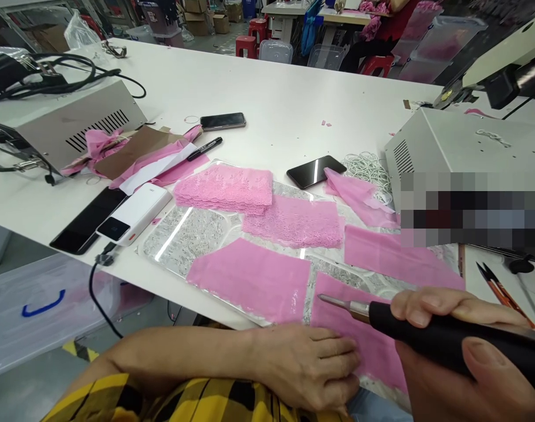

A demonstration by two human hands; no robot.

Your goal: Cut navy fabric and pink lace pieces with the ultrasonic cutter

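Note:
My right hand (465,346) is wrapped round a thick black-handled tool (417,328) with a pointed metal tip. The tip is over a pink fabric piece (333,293) at the near edge; I cannot tell whether it touches. My left hand (314,366) rests at that piece's lower left, fingers curled together, their undersides hidden. Left of it lies a second pink fabric piece (254,278), and a third pink piece (395,258) is to the upper right. These lie on a grey speckled board (192,234). Behind them are a stack of pink lace (226,184) and more pink lace (298,220).
Grey vented boxes flank the work, one left (83,123), one right (430,140). A white power bank (138,211) and several phones lie on the white table (267,88). White elastic cord (368,170) is heaped near the right box. Tweezers (503,293) lie far right.

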